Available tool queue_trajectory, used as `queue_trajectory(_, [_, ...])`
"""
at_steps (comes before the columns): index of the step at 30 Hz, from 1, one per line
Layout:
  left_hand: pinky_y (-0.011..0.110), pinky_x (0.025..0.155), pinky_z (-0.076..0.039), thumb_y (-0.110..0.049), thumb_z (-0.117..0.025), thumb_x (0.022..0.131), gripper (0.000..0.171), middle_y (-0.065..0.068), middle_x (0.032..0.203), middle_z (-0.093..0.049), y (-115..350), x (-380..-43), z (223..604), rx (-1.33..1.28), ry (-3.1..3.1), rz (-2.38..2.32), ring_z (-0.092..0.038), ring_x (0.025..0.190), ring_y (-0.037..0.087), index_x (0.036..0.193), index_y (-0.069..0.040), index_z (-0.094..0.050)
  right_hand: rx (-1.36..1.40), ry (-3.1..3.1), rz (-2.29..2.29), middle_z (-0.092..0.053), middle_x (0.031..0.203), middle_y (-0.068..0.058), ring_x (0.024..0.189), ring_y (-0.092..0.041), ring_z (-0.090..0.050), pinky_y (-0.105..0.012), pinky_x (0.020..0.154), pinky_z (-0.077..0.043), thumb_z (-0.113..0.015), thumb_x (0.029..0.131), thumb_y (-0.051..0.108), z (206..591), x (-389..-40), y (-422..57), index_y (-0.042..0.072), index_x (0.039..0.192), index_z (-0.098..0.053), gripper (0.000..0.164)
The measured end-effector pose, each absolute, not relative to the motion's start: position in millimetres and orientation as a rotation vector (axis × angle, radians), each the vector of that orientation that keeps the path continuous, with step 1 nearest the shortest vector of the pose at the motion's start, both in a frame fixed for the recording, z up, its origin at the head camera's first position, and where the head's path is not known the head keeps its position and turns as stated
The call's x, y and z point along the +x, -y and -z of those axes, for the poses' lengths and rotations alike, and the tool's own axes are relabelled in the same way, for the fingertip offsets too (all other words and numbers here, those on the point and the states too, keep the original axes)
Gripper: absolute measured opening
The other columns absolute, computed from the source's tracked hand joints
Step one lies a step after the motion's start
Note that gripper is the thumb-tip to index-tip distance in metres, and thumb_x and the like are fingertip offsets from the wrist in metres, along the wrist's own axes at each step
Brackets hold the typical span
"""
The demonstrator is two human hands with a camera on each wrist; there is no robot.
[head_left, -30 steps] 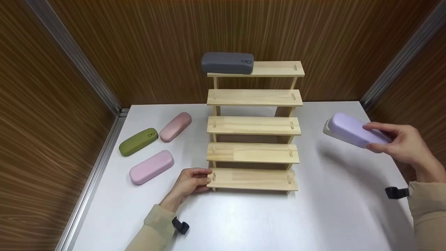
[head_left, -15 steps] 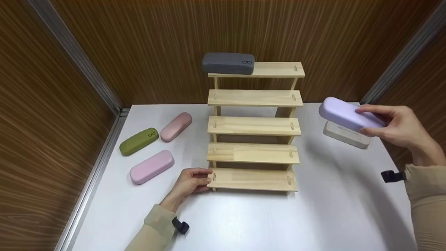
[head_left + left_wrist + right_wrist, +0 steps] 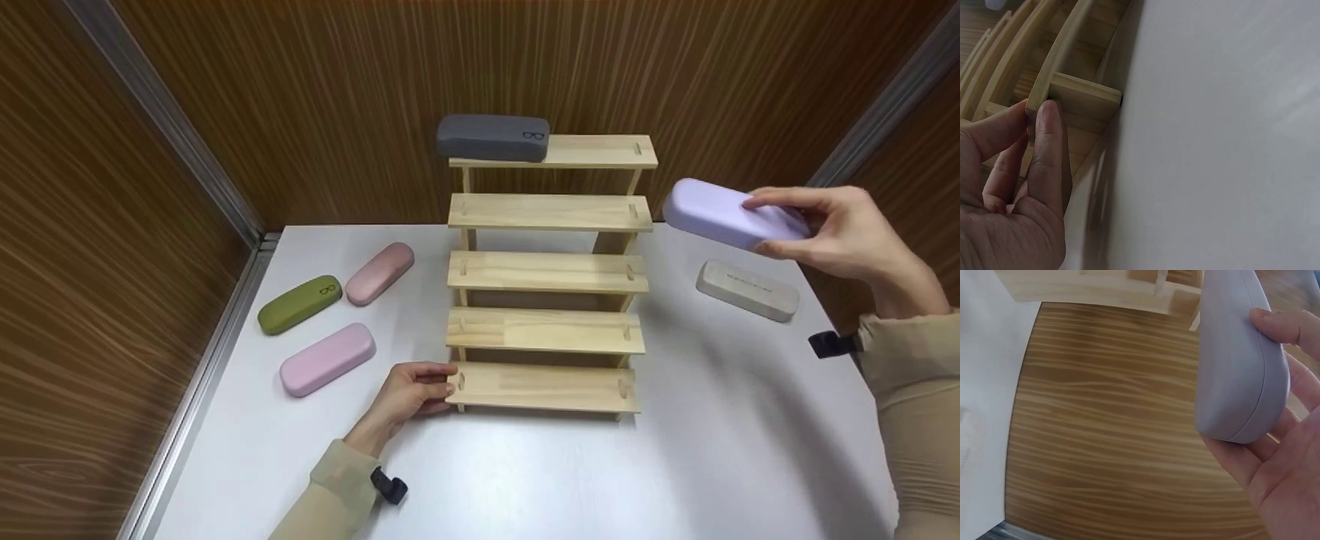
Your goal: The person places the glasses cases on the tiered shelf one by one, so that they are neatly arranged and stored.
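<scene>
My right hand [image 3: 840, 229] grips a lavender glasses case [image 3: 724, 212] by its right end and holds it in the air, right of the shelf's upper tiers. In the right wrist view the thumb lies on one side of the case [image 3: 1235, 365] and the fingers on the other. My left hand [image 3: 409, 394] pinches the left end of the lowest tier of a stepped wooden shelf [image 3: 547, 386]; the left wrist view shows thumb and fingers on the board's corner [image 3: 1039, 101]. A dark grey glasses case [image 3: 491, 138] sits on the left part of the top tier.
Left of the shelf lie a green glasses case [image 3: 300, 304], a dusty-pink one [image 3: 380, 274] and a light-pink one [image 3: 328, 360]. A pale beige case [image 3: 748, 291] lies on the white table [image 3: 525, 480] at the right. Wood-grain panels [image 3: 337, 90] close in the back and sides.
My right hand has raised the lavender case up and to the left, uncovering the beige case behind it. The left hand keeps its place on the shelf.
</scene>
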State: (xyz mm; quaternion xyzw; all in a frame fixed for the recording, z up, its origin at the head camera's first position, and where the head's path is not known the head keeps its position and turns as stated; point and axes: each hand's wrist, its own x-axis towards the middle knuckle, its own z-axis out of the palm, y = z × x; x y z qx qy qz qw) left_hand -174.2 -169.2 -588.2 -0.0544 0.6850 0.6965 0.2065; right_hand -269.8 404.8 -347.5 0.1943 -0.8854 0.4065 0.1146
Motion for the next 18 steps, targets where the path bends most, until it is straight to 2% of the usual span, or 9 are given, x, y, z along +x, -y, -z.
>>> queue_trajectory(4, [0.028, 0.083, -0.072, 0.000, -0.080, 0.098, 0.043, 0.007, 0.117, -0.082, 168, -174, 588, -0.147, -1.906, -1.942, -0.078, 0.093, 0.011, 0.140, 0.006, -0.074, 0.580, 2.621, -1.140, -0.078, 0.114, 0.031, 0.085, 0.002, -0.063, -0.007, 0.073, -0.047, -0.091, 0.074, -0.018, 334, -280, -396, 0.011, 0.125, -0.087, 0.058])
queue_trajectory(9, [0.029, 0.085, -0.072, -0.001, -0.080, 0.098, 0.044, 0.010, 0.120, -0.082, 168, -173, 588, -0.147, -1.894, -1.945, -0.079, 0.095, 0.013, 0.141, 0.006, -0.073, 0.632, 2.624, -1.107, -0.078, 0.111, 0.032, 0.083, 0.001, -0.063, -0.008, 0.072, -0.047, -0.091, 0.076, -0.016, 320, -293, -383, 0.002, 0.127, -0.084, 0.055])
queue_trajectory(18, [0.029, 0.084, -0.072, 0.001, -0.080, 0.098, 0.043, 0.006, 0.115, -0.083, 167, -171, 588, -0.140, -1.885, -1.962, -0.079, 0.092, 0.012, 0.139, 0.008, -0.073, 0.698, 2.628, -1.112, -0.078, 0.108, 0.027, 0.084, -0.001, -0.065, -0.007, 0.073, -0.051, -0.090, 0.079, -0.012, 308, -320, -362, 0.002, 0.129, -0.083, 0.052])
